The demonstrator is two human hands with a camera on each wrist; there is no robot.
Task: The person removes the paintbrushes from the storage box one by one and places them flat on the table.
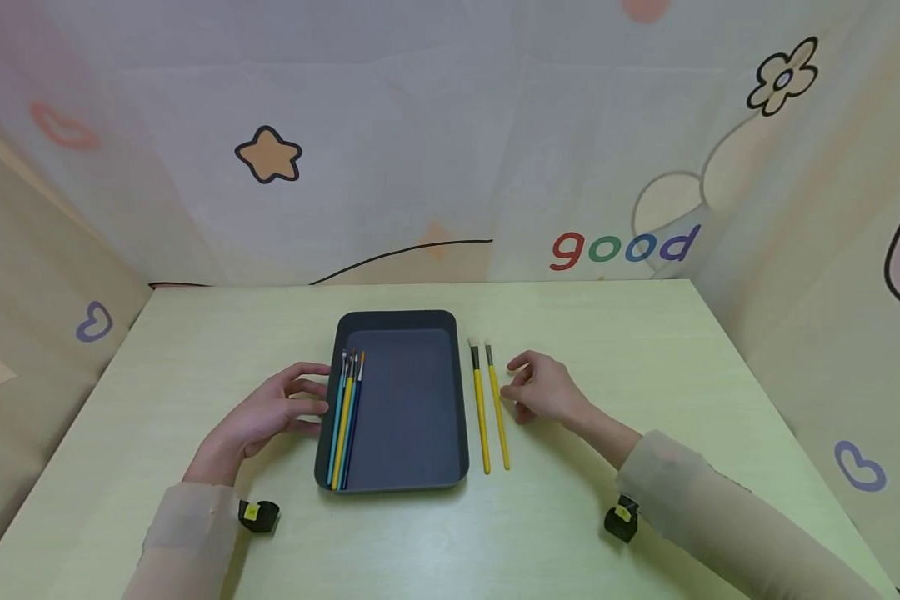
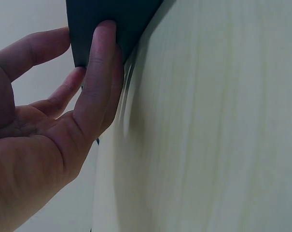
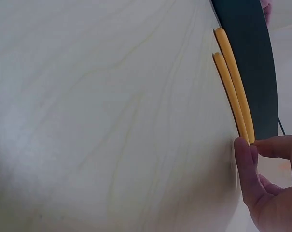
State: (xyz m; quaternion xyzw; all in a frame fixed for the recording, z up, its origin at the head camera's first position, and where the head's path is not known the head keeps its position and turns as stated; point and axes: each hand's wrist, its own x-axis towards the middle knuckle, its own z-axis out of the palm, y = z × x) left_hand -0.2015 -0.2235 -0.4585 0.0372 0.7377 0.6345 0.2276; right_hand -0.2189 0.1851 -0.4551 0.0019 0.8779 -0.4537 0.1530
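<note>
A dark grey rectangular tray (image 1: 412, 400) lies on the table. Against its left wall rest several thin paintbrushes (image 1: 337, 442) with teal, yellow and dark blue handles. My left hand (image 1: 281, 408) touches the tray's outer left wall with fairly straight, spread fingers; its fingertips (image 2: 104, 36) press on the wall in the left wrist view. Right of the tray two yellow paintbrushes (image 1: 482, 417) lie side by side, bristles away from me. My right hand (image 1: 547, 387) is beside the right-hand one (image 1: 501, 425), fingers loosely bent and apart, thumb tip right at its handle.
The pale wood-grain table (image 1: 607, 517) is bounded by a printed cloth backdrop (image 1: 420, 150) at the back and sides. Small black devices (image 1: 258, 517) are worn at both wrists, over beige sleeves (image 1: 187, 533).
</note>
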